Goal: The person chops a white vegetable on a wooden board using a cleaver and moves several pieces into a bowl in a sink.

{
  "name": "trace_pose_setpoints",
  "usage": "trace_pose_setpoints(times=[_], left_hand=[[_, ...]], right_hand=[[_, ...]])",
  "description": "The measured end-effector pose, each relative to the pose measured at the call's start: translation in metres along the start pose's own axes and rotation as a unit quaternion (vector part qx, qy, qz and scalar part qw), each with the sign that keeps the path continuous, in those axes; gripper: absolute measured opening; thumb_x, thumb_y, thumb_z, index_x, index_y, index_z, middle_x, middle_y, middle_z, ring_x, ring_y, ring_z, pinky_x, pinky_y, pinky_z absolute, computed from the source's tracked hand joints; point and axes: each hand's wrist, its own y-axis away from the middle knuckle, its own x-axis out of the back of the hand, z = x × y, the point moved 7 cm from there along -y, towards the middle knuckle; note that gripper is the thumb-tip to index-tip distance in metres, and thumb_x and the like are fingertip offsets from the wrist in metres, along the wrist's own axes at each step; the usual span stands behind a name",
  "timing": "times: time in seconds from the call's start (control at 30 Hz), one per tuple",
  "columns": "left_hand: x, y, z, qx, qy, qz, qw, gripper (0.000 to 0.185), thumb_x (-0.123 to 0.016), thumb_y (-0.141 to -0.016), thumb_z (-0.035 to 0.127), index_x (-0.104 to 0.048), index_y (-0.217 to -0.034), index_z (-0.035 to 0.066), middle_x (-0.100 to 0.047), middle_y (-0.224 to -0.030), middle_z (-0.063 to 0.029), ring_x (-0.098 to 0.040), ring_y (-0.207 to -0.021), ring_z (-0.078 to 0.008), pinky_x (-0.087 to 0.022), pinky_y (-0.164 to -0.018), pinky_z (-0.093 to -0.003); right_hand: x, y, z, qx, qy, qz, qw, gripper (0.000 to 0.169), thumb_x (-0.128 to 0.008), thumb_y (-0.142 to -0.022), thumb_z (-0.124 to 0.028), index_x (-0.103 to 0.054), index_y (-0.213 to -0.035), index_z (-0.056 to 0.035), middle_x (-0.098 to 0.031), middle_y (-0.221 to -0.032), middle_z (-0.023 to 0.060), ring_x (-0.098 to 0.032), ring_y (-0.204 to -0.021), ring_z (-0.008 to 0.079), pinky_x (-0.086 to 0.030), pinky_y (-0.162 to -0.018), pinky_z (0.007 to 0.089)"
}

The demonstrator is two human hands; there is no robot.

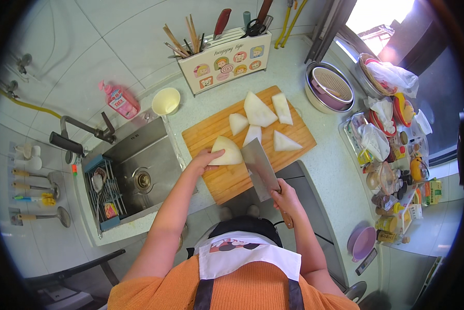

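Over the left part of a wooden cutting board (232,186), my left hand (208,159) grips a large piece of pale melon or gourd (227,151). My right hand (286,197) holds a cleaver (259,166) by its wooden handle; the wide blade stands beside the right side of that piece. Whether the edge touches the board cannot be told. Farther up the board lie several cut pale pieces, among them a large one (258,110), a slab (282,108) near the far right edge and a wedge (286,142) at the right.
Left of the board is a steel sink (158,151) with a dish rack (107,193). Behind stand a yellow cup (166,101), a pink pump bottle (121,101) and a knife and utensil holder (226,62). Nested bowls (329,89) sit at the back right; jars and bags line the right counter.
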Motion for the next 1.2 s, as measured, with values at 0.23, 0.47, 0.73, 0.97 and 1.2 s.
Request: trace_pose_setpoints(times=[0.23,0.47,0.73,0.97,1.2], left_hand=[[0.001,-0.007,-0.025,0.018,0.029,-0.006,0.999,0.052,-0.069,-0.081,0.025,-0.050,-0.127,0.009,-0.062,-0.117,-0.0063,-0.062,-0.104,-0.0193,-0.055,-0.083,-0.0378],[-0.012,0.011,-0.054,0.000,0.140,-0.013,0.990,0.054,-0.066,-0.080,0.020,-0.047,-0.128,0.003,-0.062,-0.115,-0.0108,-0.065,-0.098,-0.0214,-0.057,-0.082,-0.0368],[-0.023,0.026,-0.056,-0.035,0.163,0.038,0.985,0.051,-0.068,-0.086,0.031,-0.052,-0.126,0.003,-0.064,-0.113,-0.0094,-0.065,-0.097,-0.0190,-0.055,-0.080,-0.0312],[-0.026,0.025,-0.056,-0.050,0.124,0.052,0.990,0.054,-0.067,-0.087,0.035,-0.053,-0.127,0.002,-0.064,-0.114,-0.0104,-0.065,-0.097,-0.0189,-0.054,-0.077,-0.0315],[-0.025,0.016,-0.067,-0.046,0.110,0.051,0.992,0.052,-0.068,-0.087,0.036,-0.056,-0.124,0.001,-0.065,-0.112,-0.0107,-0.065,-0.096,-0.0191,-0.053,-0.077,-0.0328]], right_hand=[[0.012,0.001,-0.010,0.036,0.017,0.057,0.998,0.026,-0.056,-0.085,-0.010,-0.054,-0.109,-0.0009,-0.065,-0.073,0.0142,-0.063,-0.054,0.0183,-0.051,-0.052,0.0326],[0.010,-0.007,-0.023,0.117,0.137,0.066,0.981,0.031,-0.058,-0.084,-0.013,-0.052,-0.112,-0.0037,-0.066,-0.082,0.0211,-0.066,-0.071,0.0336,-0.052,-0.065,0.0440],[-0.003,-0.021,-0.045,0.196,0.309,0.065,0.928,0.024,-0.055,-0.083,-0.013,-0.050,-0.105,-0.0045,-0.064,-0.085,0.0221,-0.063,-0.082,0.0407,-0.050,-0.071,0.0516],[-0.013,-0.038,-0.046,0.177,0.379,0.031,0.908,0.011,-0.047,-0.085,-0.009,-0.045,-0.095,-0.0034,-0.064,-0.084,0.0227,-0.063,-0.081,0.0415,-0.049,-0.069,0.0531],[-0.045,-0.071,-0.039,0.137,0.395,0.003,0.908,0.012,-0.042,-0.088,-0.009,-0.044,-0.098,-0.0037,-0.064,-0.085,0.0244,-0.063,-0.084,0.0457,-0.049,-0.072,0.0547]])
